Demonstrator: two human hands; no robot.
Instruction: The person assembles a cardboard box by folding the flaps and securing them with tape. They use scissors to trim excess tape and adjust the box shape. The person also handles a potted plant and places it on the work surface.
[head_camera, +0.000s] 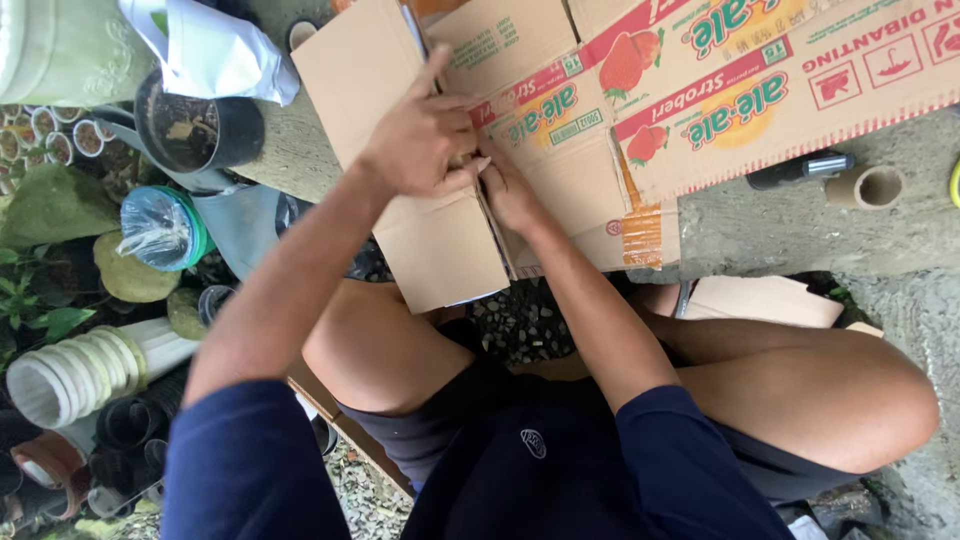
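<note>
Head cam: both hands, left hand (425, 140) and right hand (510, 190), were pinching the flattened cardboard box (560, 130) at its flap seam; it looked mostly broken down already.

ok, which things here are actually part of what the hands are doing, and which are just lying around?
In hand:
left hand
right hand
flattened cardboard box, both hands on its flaps

Lying about:
cardboard tube
black pot
ribbed white pipe
white bag
cup under clear plastic
</note>
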